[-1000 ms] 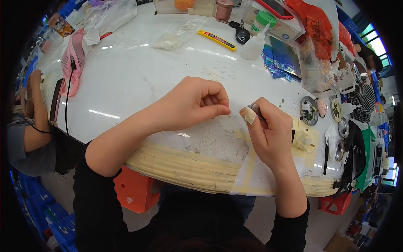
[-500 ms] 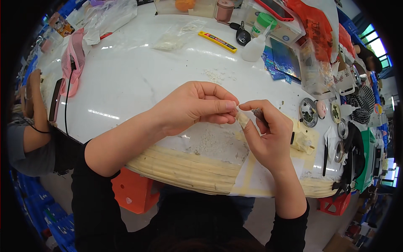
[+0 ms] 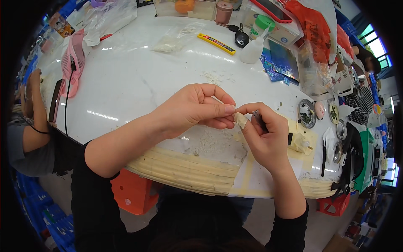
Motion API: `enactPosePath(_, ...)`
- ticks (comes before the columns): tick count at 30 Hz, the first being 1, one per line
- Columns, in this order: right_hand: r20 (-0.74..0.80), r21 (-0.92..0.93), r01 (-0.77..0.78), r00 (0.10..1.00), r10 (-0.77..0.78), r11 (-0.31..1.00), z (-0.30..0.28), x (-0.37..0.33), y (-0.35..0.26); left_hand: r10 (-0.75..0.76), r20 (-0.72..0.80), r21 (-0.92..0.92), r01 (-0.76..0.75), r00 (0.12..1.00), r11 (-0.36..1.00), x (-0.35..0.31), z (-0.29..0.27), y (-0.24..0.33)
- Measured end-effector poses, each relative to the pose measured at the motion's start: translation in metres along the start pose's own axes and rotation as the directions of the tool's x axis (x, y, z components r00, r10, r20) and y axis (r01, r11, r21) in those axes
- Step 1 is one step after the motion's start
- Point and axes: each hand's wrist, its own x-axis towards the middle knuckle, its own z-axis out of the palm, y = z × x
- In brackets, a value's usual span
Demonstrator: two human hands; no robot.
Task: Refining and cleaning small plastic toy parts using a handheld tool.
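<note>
My left hand [image 3: 191, 105] is held over the near middle of the white table, thumb and index finger pinched on something too small to make out. Against its fingertips, or nearly so, are the thumb and index finger of my right hand [image 3: 264, 132]. Beige tape [image 3: 240, 120] wraps the right thumb. Inside the curled right fingers sits a small dark metal tool [image 3: 260, 121], mostly hidden by them, so its kind does not show. Pale crumbs [image 3: 214, 140] lie on the table under my hands, and more white bits [image 3: 213, 77] are scattered farther off.
Layered beige tape [image 3: 189, 168] covers the table's near edge. Rightward are a round metal dish [image 3: 306, 113] with dark green bits, a tape-wrapped block [image 3: 301, 143] and a black stick [image 3: 323, 159]. A yellow cutter [image 3: 216, 43] and squeeze bottle [image 3: 252, 50] lie beyond. Another person's arm [image 3: 37, 109] is leftward.
My right hand has shifted slightly left, its fingertips now closer to those of my left hand. The left hand has barely moved. The things on the table stay in place.
</note>
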Motion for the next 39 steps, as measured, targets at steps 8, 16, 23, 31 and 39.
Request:
enactPosePath(8, -0.013, 0.07, -0.035, 0.999, 0.036, 0.997, 0.0033, 0.0002, 0.0028, 0.06, -0.004, 0.048, -0.06, 0.998, 0.997, -0.0004, -0.0001, 0.0025)
enactPosePath(16, 0.019, 0.044, -0.027, 0.999, 0.026, 0.999, 0.0006, 0.0009, -0.0009, 0.078, 0.012, 0.128, -0.079, 0.997, 0.989, -0.0014, 0.0015, 0.0011)
enactPosePath(23, -0.032, 0.017, -0.021, 0.999, 0.022, 1.0, 0.0001, 0.0002, -0.0027, 0.041, -0.003, 0.071, -0.04, 0.999, 0.997, -0.0006, 0.0018, 0.0009)
enactPosePath(31, -0.106, 0.006, 0.034, 0.994, -0.033, 0.999, 0.0021, -0.0011, 0.0009, 0.049, 0.015, 0.049, -0.05, 0.999, 0.998, -0.0037, 0.0053, -0.0025)
enactPosePath(39, -0.115, -0.104, 0.189, 0.973, -0.2, 0.976, 0.001, -0.0025, 0.0017, 0.109, -0.039, 0.071, -0.106, 0.993, 0.992, -0.0029, 0.0061, -0.0022)
